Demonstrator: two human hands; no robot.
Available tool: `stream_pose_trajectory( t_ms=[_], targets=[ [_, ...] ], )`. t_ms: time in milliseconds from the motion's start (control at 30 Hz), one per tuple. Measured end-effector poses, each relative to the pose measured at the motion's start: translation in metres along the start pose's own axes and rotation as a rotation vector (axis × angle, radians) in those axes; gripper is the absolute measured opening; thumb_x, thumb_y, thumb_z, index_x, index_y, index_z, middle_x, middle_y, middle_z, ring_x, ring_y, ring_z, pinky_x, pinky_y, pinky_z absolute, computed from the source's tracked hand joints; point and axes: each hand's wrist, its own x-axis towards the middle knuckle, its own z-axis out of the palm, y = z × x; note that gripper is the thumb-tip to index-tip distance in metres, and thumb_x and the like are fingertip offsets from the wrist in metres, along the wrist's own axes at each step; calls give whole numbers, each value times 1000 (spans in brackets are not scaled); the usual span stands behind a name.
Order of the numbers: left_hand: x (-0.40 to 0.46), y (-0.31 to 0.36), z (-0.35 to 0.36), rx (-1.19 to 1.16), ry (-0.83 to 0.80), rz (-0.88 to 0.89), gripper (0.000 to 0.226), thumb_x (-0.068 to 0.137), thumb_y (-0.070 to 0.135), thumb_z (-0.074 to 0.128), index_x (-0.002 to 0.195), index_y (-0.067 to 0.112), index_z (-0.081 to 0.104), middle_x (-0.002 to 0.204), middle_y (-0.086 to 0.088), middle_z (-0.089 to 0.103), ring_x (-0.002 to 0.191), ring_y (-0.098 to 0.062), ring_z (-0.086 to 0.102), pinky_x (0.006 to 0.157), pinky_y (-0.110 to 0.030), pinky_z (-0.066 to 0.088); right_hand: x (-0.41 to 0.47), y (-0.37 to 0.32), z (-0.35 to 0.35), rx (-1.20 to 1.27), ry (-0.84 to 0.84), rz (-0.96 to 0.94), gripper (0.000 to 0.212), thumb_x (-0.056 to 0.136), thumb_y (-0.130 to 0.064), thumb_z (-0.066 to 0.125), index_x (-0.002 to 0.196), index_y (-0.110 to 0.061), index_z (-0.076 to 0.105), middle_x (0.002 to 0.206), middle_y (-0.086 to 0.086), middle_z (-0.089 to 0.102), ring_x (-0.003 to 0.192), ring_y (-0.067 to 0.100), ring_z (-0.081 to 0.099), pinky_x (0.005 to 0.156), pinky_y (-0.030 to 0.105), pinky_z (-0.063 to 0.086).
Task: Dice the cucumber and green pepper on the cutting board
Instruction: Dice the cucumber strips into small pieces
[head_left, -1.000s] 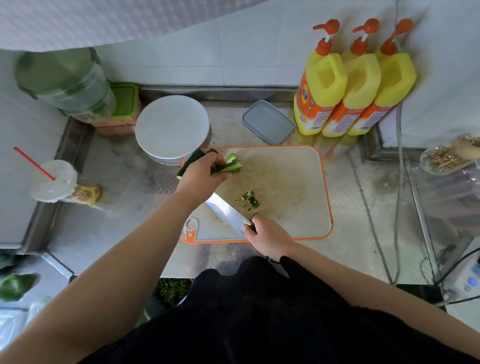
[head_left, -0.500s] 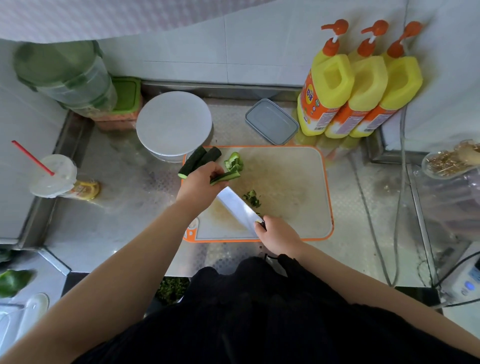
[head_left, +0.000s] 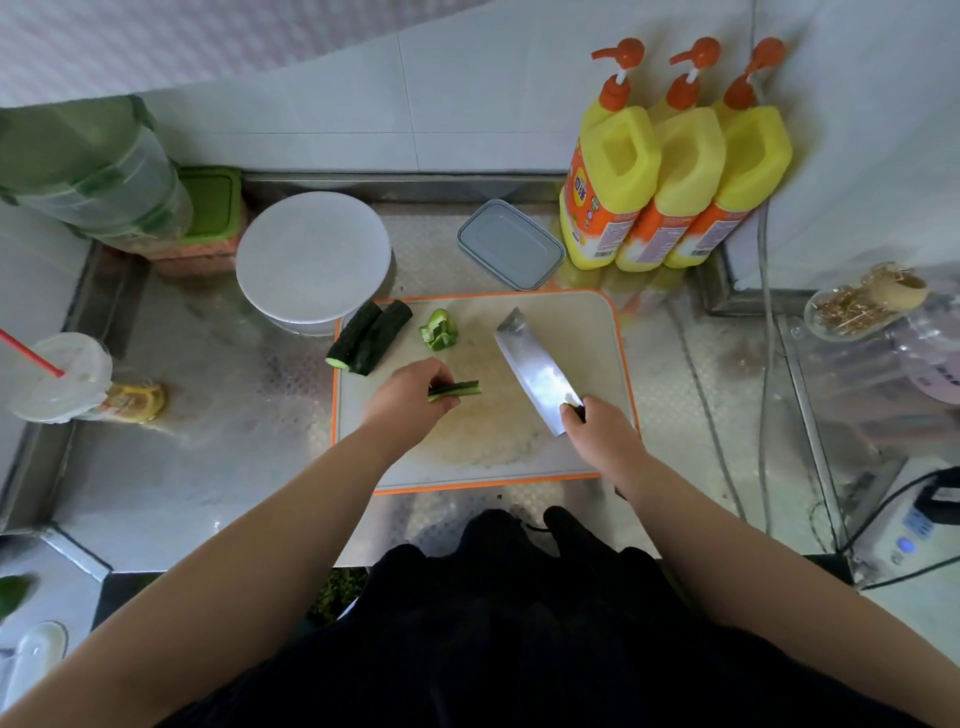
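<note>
A white cutting board (head_left: 582, 332) with an orange rim lies on the steel counter. Two dark cucumber lengths (head_left: 371, 338) rest across its far left corner. A piece of green pepper (head_left: 439, 329) sits just right of them. My left hand (head_left: 410, 397) pinches a thin cucumber strip (head_left: 455, 390) over the middle of the board. My right hand (head_left: 597, 431) grips the handle of a cleaver (head_left: 530, 369), whose blade points away over the board's right half, to the right of the strip.
A white round lid (head_left: 313, 257) on a bowl stands behind the board's left corner, with a grey lidded box (head_left: 510, 244) at the back. Three yellow pump bottles (head_left: 670, 176) fill the back right. A lidded cup with a red straw (head_left: 57, 376) stands at the left.
My left hand drew back from the cucumber lengths to the board's middle with a thin strip. The cleaver swung from the left to the right half. The small green bits are gone from view.
</note>
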Motion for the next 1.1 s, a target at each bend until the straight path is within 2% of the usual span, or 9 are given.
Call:
stream_pose_trajectory(
  t_ms=[233,433,567,667,800,900,967,1033,1100],
  targets=[
    [9,10,20,192,-58,133,11,90,26,66,98,22,59,99,6,59,93,-16,53,72,-28,41,10,5,-24,57,61,62,32,93,-26,43,66,-12,36,67,4,46,72,30,48,61,31,34],
    [18,8,38,444,-31,439,14,93,28,61,104,19,58,107,4,54,101,-18,48,75,-30,44,0,2,-21,-23,32,6,33,95,-29,42,67,-15,33,68,4,45,68,27,46,58,31,32],
    [13,-7,41,617,-108,654,26,79,28,77,95,14,64,99,-4,61,87,-25,59,66,-35,54,-9,4,-17,-64,44,-32,36,98,-32,42,66,-20,28,64,-2,41,66,26,45,56,31,32],
    [5,-19,42,626,-123,712,33,66,30,87,89,16,67,93,-3,62,79,-23,60,58,-31,54,-12,7,-15,-50,64,-55,32,98,-34,42,74,-14,35,62,-3,40,66,26,45,55,30,31],
    [-1,-34,48,555,-24,754,25,73,11,82,93,16,69,92,-3,62,79,-23,59,60,-33,54,-12,9,-14,-35,100,-72,29,98,-34,43,83,-10,39,61,-5,39,68,27,46,60,30,34],
    [-3,-34,51,516,93,780,16,81,20,73,95,15,70,96,-4,65,87,-24,60,67,-34,56,-13,11,-17,-80,125,-109,28,98,-35,44,85,-11,38,60,-5,40,65,27,47,58,30,34],
    [-3,-21,48,448,199,799,21,89,28,58,100,13,71,101,-5,66,94,-23,59,74,-36,55,-15,10,-20,-136,129,-129,27,96,-38,44,91,-12,39,64,-4,46,65,27,51,58,30,36],
    [-2,0,44,387,306,822,25,91,21,59,112,12,68,111,-5,64,102,-24,57,85,-37,49,-19,7,-22,-166,128,-134,31,94,-43,46,100,-13,40,76,-2,57,68,26,57,60,31,43],
    [3,23,43,438,351,803,43,86,16,62,129,12,58,128,-4,57,115,-26,53,97,-37,42,-23,4,-21,-164,143,-146,33,93,-44,46,105,-13,40,85,-2,63,74,24,63,62,32,48]
  ],
)
